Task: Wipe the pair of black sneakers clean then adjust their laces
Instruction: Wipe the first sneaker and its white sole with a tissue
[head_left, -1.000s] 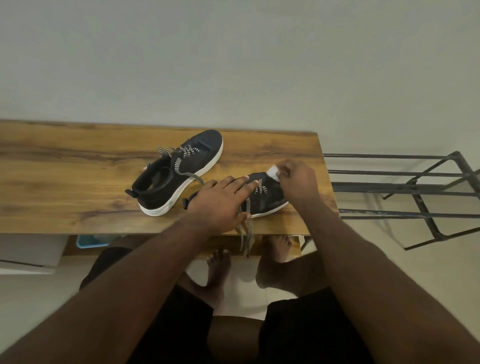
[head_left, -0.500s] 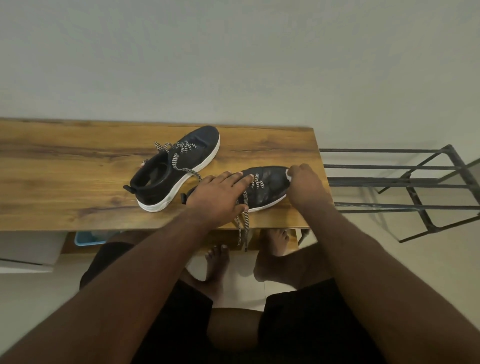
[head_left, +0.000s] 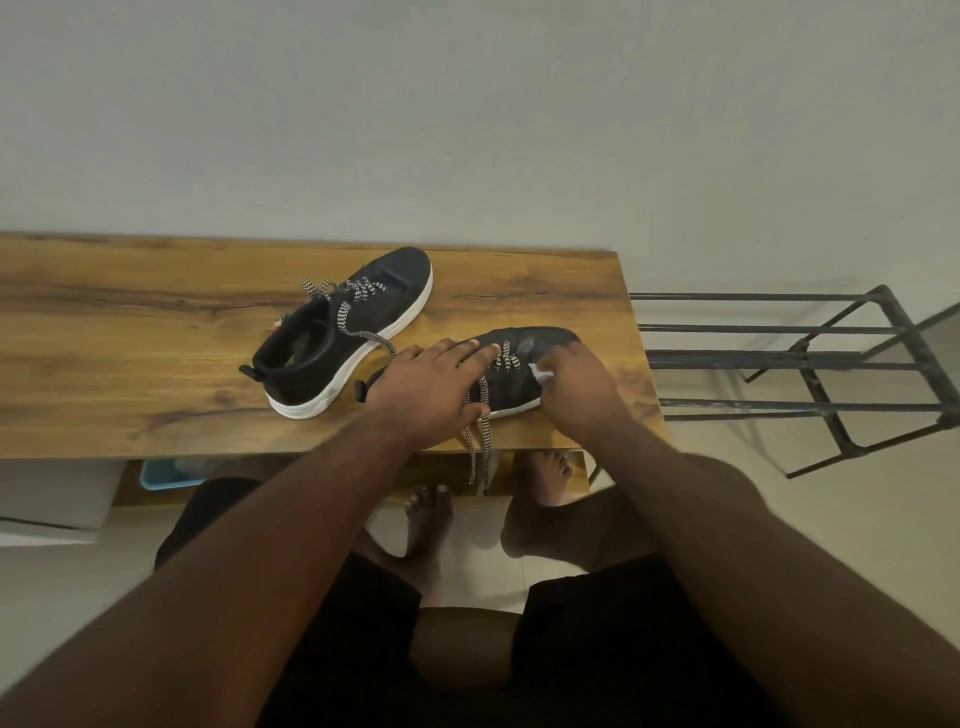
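Because the near black white-soled sneaker sits by the wooden bench's front edge, laces dangling over, a hard rub could shove it off. The left hand lies flat-fingered on it; the right hand pinches a small white wipe against its side, while the other black sneaker waits just behind

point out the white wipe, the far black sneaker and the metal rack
white wipe (head_left: 540, 372), head view, exposed corner
far black sneaker with white sole (head_left: 384, 296), head view, side panel
dark metal rack (head_left: 769, 359), head view, middle bar

Black sneakers with white soles, black-and-white zigzag laces, white wipe, brown wooden table, blue basket
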